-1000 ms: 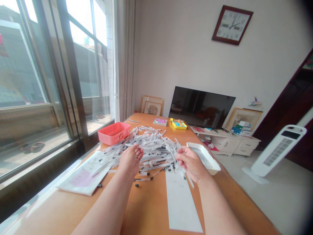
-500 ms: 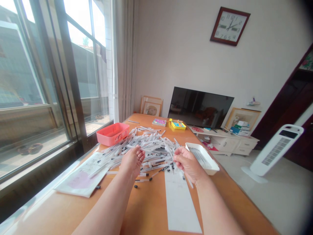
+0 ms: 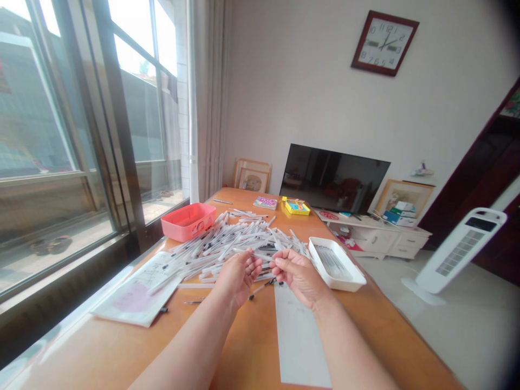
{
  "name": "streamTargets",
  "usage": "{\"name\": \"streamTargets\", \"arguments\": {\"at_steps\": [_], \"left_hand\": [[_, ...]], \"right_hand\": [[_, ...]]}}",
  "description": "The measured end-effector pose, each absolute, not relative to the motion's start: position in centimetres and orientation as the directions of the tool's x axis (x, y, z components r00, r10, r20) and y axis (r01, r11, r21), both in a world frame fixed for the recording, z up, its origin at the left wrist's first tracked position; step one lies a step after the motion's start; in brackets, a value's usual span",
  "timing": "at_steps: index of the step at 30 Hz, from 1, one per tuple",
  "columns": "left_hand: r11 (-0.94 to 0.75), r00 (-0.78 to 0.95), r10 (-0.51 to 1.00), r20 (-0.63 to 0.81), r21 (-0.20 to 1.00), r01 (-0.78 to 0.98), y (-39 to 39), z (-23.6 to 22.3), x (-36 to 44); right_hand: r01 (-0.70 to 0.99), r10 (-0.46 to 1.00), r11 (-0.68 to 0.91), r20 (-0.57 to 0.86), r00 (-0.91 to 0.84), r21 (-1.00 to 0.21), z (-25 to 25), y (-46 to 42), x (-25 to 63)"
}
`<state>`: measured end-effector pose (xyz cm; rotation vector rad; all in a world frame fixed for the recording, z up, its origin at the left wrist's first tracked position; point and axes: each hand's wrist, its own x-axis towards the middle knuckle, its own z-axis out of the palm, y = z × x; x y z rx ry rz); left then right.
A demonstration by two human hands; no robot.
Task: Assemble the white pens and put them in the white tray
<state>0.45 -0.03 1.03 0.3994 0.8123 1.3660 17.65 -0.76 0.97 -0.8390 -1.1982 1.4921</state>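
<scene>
Over the near side of a heap of pens (image 3: 239, 235), my left hand (image 3: 242, 276) is closed in a pinch on a pale, clear-barrelled pen (image 3: 262, 257). Its barrel points across toward my right hand (image 3: 299, 275), whose thumb and forefinger are pressed together at the pen's right end. Whatever small part those fingertips hold is too small to make out. Many of the loose pens have translucent barrels and dark ends. Beside my right hand stands a white tray (image 3: 357, 283) with thin pen-like sticks in it.
A coral plastic basket (image 3: 182, 227) stands left of the heap. Papers (image 3: 130, 298) lie at the left, and a white sheet (image 3: 303, 346) lies below my right hand. Further back are a yellow box (image 3: 296, 208) and a small booklet (image 3: 265, 202). The wooden table (image 3: 390, 330) has its edge at right.
My hands were apart on either side of the heap; they have come together in the middle, left hand moving right with the pen, right hand moving left.
</scene>
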Motion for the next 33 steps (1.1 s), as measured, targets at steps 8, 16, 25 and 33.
{"name": "streamTargets", "arguments": {"at_steps": [8, 16, 25, 33], "left_hand": [[0.276, 0.075, 0.942, -0.326, 0.632, -0.724, -0.6, 1.6, 0.9], [0.251, 0.026, 0.934, -0.357, 0.601, -0.759, 0.0, 1.8, -0.1], [0.18, -0.049, 0.93, -0.364, 0.567, -0.804, 1.3, 1.5, -1.5], [0.172, -0.063, 0.928, -0.367, 0.573, -0.801, 1.2, 1.4, -1.3]], "right_hand": [[-0.309, 0.964, -0.024, 0.059, -0.258, -0.951, 0.8, -0.8, 17.2], [-0.16, 0.973, 0.018, 0.054, -0.224, -0.987, 0.7, -0.8, 17.5], [0.541, 0.907, 0.321, 0.089, -0.411, -0.778, -1.7, -1.1, 15.0], [0.577, 0.849, 0.494, 0.218, -0.481, -0.651, -1.7, -1.6, 14.1]]}}
